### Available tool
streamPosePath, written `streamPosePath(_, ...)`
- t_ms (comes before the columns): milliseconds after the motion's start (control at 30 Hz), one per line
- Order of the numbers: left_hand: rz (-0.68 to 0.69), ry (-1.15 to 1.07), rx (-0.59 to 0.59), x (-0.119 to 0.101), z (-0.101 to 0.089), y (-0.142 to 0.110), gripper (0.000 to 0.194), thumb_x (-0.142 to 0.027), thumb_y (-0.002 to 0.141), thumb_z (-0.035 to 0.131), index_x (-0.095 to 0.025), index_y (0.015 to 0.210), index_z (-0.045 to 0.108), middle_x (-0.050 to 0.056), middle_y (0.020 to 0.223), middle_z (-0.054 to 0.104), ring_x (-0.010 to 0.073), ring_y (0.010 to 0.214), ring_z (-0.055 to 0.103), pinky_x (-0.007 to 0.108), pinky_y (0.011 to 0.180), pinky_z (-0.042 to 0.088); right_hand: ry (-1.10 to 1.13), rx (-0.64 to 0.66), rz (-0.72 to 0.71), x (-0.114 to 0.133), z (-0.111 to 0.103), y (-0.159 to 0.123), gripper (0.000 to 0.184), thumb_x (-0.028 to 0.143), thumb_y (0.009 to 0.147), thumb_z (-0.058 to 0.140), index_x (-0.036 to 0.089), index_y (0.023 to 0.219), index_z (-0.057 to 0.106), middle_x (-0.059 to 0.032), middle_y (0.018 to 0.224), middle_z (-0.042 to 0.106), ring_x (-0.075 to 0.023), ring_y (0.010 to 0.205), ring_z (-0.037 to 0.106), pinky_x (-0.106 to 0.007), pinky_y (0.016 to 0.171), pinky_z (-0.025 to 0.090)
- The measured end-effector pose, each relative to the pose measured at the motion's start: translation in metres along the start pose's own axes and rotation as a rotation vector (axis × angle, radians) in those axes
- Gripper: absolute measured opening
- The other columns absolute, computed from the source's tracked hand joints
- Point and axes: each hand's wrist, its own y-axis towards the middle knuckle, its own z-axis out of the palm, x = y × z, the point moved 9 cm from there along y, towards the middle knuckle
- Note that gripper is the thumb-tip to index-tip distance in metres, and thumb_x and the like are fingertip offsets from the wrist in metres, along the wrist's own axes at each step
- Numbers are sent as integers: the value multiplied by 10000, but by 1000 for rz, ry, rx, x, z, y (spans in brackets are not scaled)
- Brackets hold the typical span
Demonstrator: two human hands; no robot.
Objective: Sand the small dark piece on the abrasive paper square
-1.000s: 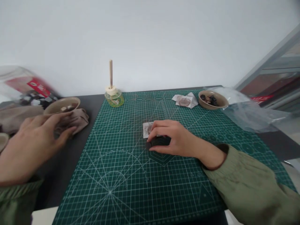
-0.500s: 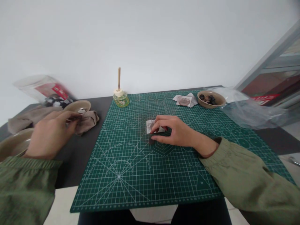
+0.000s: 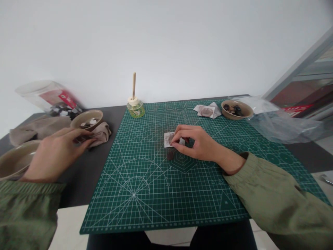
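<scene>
My right hand [image 3: 196,144] rests on the green cutting mat [image 3: 145,194] near its middle, fingers curled and pinched on a small white paper square [image 3: 168,138]. A small dark piece [image 3: 170,155] lies on the mat just under the fingertips. My left hand [image 3: 57,152] lies on the dark table to the left, fingers closed near a tan cloth [image 3: 100,133] and a tan bowl [image 3: 87,119] of small pale pieces; whether it holds anything is hidden.
A small glass jar with a wooden stick [image 3: 135,106] stands at the mat's far edge. Far right: folded paper squares [image 3: 206,111], a bowl of dark pieces [image 3: 236,110], a clear plastic bag [image 3: 281,125]. Left: another bowl [image 3: 15,161], a plastic container [image 3: 49,97].
My left hand has drawn back from the bowl and cloth toward me. My right hand has shifted slightly on the paper square, uncovering the dark piece. The view has tilted.
</scene>
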Motion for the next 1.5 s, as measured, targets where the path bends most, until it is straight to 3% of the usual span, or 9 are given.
streamPosePath(333, -8, -72, 2, -7, 1, 1, 329, -468, 1107, 579, -253, 1097, 828, 34, 1192, 907, 357, 1084, 828, 385, 884, 536, -27, -7, 1, 1, 0, 1, 153, 269, 1081, 753, 171, 992, 830, -48, 958, 795, -127, 725, 627, -273, 713, 512)
streamPosePath(600, -18, -73, 51, -41, -37, -1, 480, -520, 1109, 581, -139, 1242, 842, 206, 1294, 873, 502, 1133, 815, 444, 860, 542, -67, 54, -4, 0, 4, 1, 163, 335, 1115, 760, 192, 1070, 825, -23, 934, 768, -146, 754, 663, -285, 725, 517)
streamPosePath(700, -3, -146, 56, -60, -50, -11, 437, -520, 1107, 619, -178, 1276, 833, 171, 1327, 871, 454, 1134, 812, 436, 902, 542, -110, 162, -30, 2, 13, -2, 223, 398, 1012, 935, 215, 1101, 842, -37, 1027, 822, -195, 893, 763, -313, 809, 565)
streamPosePath(800, 68, -355, 59, -85, -54, -28, 331, -509, 1046, 712, -253, 1191, 864, 93, 1316, 896, 353, 1037, 826, 435, 950, 595, -178, 223, -60, 10, 19, -3, 217, 322, 943, 1005, 223, 1053, 847, -56, 1099, 849, -246, 971, 792, -367, 878, 578)
streamPosePath(933, 104, -718, 108, -118, -41, -58, 586, -690, 991, 799, -256, 1384, 838, 106, 1231, 920, 291, 851, 878, 338, 638, 682, -218, 194, -73, 41, 25, 9, 147, 278, 1021, 913, 203, 1092, 808, -77, 1113, 824, -239, 952, 792, -353, 820, 584)
streamPosePath(1067, -157, -1593, 287, -136, -14, -87, 532, -438, 867, 1061, -277, 1350, 905, 109, 1132, 953, 275, 1006, 940, 274, 857, 762, -167, 100, -206, 97, 46, 37, 137, 308, 1100, 817, 185, 1149, 780, -92, 1169, 817, -203, 950, 800, -319, 793, 605)
streamPosePath(1200, -380, -1917, 143, -124, -12, -108, 339, -416, 742, 1148, -299, 1013, 980, 32, 892, 942, 141, 761, 897, 126, 781, 707, -32, 42, -306, 136, 69, 65, 147, 305, 1155, 766, 165, 1111, 767, -86, 1121, 816, -159, 943, 795, -266, 790, 618)
streamPosePath(1333, -495, -1985, -25, -97, -11, -121, 418, -475, 638, 1186, -273, 936, 975, 33, 893, 942, 142, 749, 892, 105, 740, 699, 36, 98, -414, 152, 87, 89, 259, 401, 1165, 762, 143, 1178, 774, -115, 1175, 814, -180, 1029, 790, -290, 867, 639)
streamPosePath(1500, -647, -1975, -239, -53, 0, -135, 467, -453, 539, 1218, -306, 909, 975, -25, 856, 938, 101, 686, 870, 48, 716, 666, -245, 277, -120, 103, 129, 138, 329, 421, 1205, 665, 145, 1372, 735, -139, 1443, 765, -221, 1206, 764, -343, 1006, 632)
